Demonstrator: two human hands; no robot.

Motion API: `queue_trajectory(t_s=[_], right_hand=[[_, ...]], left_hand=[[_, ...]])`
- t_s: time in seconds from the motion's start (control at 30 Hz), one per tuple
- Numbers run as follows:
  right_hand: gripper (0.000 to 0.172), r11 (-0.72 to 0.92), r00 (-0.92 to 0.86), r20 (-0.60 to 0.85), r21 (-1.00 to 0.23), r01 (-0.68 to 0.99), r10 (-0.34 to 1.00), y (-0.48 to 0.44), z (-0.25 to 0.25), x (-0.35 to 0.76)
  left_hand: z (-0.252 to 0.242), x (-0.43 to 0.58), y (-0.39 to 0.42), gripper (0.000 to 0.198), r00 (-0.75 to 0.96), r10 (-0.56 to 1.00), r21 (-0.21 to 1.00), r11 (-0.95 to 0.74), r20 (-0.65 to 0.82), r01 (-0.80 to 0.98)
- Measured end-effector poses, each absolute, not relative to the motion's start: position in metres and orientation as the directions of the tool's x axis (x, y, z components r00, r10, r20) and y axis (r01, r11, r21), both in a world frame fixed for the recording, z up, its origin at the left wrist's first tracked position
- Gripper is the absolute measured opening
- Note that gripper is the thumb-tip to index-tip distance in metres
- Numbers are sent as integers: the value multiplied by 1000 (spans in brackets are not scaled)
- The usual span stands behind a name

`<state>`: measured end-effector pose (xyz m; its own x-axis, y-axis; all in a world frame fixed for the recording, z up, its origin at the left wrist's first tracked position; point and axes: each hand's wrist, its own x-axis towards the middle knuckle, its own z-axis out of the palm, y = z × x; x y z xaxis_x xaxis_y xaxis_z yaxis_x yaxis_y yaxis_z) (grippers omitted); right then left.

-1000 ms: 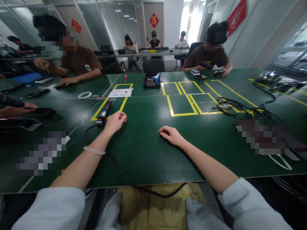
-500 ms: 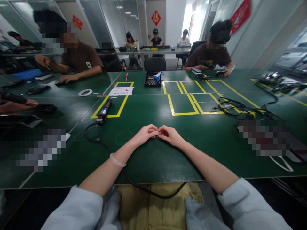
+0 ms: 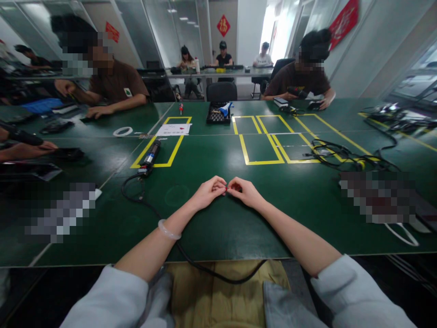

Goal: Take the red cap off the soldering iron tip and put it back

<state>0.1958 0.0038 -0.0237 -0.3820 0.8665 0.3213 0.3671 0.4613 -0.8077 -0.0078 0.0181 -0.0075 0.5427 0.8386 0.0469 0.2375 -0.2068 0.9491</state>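
Above the green table point(image 3: 205, 228), my two hands meet fingertip to fingertip at the middle. Closed in a pinch, my left hand point(image 3: 212, 191) grips a small red piece point(image 3: 225, 189), mostly hidden by the fingers. My right hand point(image 3: 243, 191) is also closed, its thumb and forefinger pinching the same red piece from the other side. Its exact kind is too small to tell. Beyond my left hand lies a black cylindrical tool point(image 3: 150, 155) with a black cord. A white paper point(image 3: 172, 130) with a small red bit on it rests in a yellow tape frame.
A black tray point(image 3: 218, 119) with a blue-and-white item stands at the back, and a red-tipped screwdriver point(image 3: 181, 108) lies left of it. A tape roll point(image 3: 123, 131) sits to the left. Tangled black cables point(image 3: 332, 150) cover the right. Co-workers sit across the table.
My fingertips have shifted slightly around the red piece, and my right fingers look a little more spread. The view has moved a touch. The tools on the table stay put.
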Motion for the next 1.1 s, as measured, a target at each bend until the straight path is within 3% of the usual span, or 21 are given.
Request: queue_trajectory(t_s=[0.2,0.37,0.73,0.8,0.87,1.0,1.1], right_hand=[[21,293,-340,212,-933,209,916,9,-31,197],[23,242,-365,178,-961,136,914,10,-33,196],[22,287,-379,192,-934,212,905,8,-27,199],[21,302,-371,200,-923,238,907,8,-26,199],[20,315,-371,206,-912,263,905,8,-25,199],[20,316,-366,199,-902,294,909,8,-25,198],[21,315,-365,197,-900,300,910,8,-25,197]], left_hand=[[-1,-5,10,33,573,816,903,-303,79,306],[0,-4,9,22,578,803,856,-394,143,335],[12,-28,29,33,495,858,800,-391,138,455],[17,-52,46,35,426,889,713,-408,168,570],[20,-87,65,38,333,919,534,-394,211,748],[21,-167,97,60,15,963,156,-60,271,986],[16,-220,115,72,-132,974,77,119,186,990]])
